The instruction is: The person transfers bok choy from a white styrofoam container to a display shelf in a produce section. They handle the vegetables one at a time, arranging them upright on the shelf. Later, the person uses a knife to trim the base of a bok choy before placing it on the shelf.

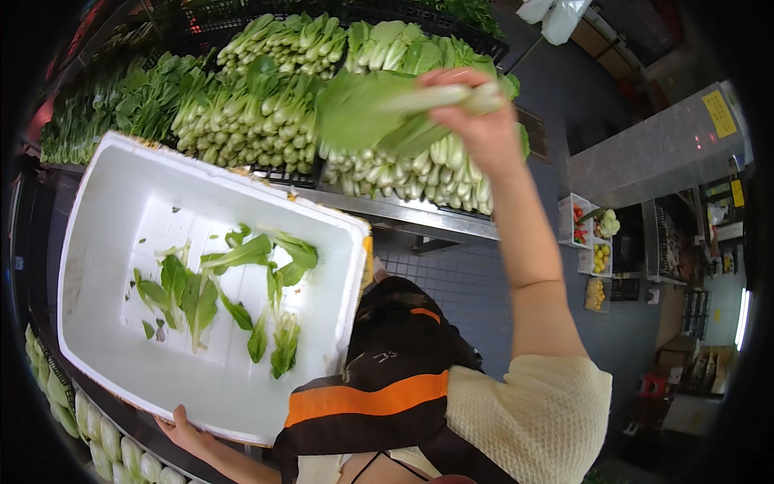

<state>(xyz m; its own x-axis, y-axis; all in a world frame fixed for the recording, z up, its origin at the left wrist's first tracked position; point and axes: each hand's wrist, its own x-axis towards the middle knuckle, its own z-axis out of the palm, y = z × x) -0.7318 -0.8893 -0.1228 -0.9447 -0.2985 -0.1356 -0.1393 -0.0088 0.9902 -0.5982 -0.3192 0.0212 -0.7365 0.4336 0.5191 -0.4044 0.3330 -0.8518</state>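
My right hand is raised over the vegetable display, its fingers closed around the pale stem of a broad-leaved leafy green. The leaf points left and is blurred by motion. Before me is a deep white foam box, tilted so that its inside shows. My left hand grips the near side of this box by its rim; its other fingers are partly hidden below. Loose green leaves and small scraps lie scattered on the box's floor.
Stacked bok choy and other greens fill black crates on a metal-edged stand. Pale elongated vegetables lie at lower left. A grey pillar and small fruit and vegetable baskets stand at right beyond the tiled floor.
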